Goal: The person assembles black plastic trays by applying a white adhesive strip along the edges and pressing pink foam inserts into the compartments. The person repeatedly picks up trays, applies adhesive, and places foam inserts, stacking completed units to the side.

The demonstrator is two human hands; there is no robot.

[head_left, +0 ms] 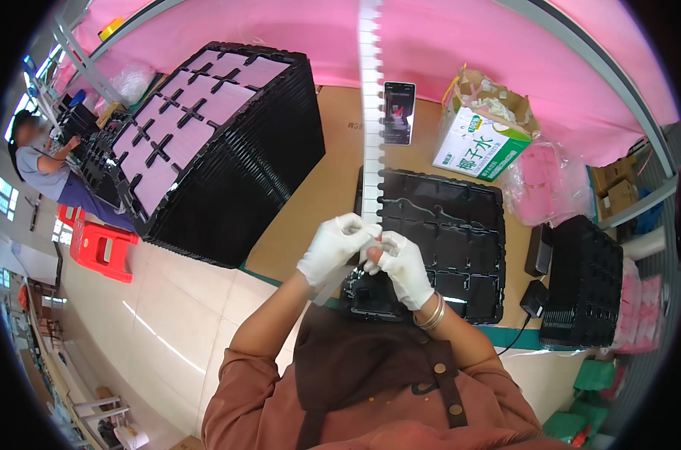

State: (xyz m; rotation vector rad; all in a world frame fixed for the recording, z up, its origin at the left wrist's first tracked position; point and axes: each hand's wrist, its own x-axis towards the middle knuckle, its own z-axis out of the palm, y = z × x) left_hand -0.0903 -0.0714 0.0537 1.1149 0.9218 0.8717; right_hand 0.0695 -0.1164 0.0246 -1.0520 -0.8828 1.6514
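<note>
1. Far left, a co-worker point(37, 161) sits at another bench, with red plastic stools point(100, 244) on the tiled floor beside them
2. Left of centre, a tall stack of black trays point(228, 142) stands on the brown worktop point(318, 202); the top tray carries pale pink sheets in its compartments
3. Left hand point(333, 247), in a white glove: the grip is pressed together, pinching the lower end of a long white notched strip point(371, 112)
4. The strip runs from the hands straight up past the top edge of the view, held above the worktop and touching nothing else that can be seen
5. Right hand point(402, 266), also in a white glove, with metal bangles at the wrist: its grip pinches the same strip end, just beside and touching the left hand
6. Beneath and behind the hands, a single black tray point(453, 225) lies flat on the worktop, its compartments dark
7. Behind that tray, a phone point(398, 112) stands propped upright, screen lit
8. Right of the phone, an open cardboard carton point(483, 135) holds small white pieces
9. Next right, a clear bag of pink items point(539, 184)
10. Far right, a lower stack of black trays point(584, 281) sits at the worktop edge
</note>
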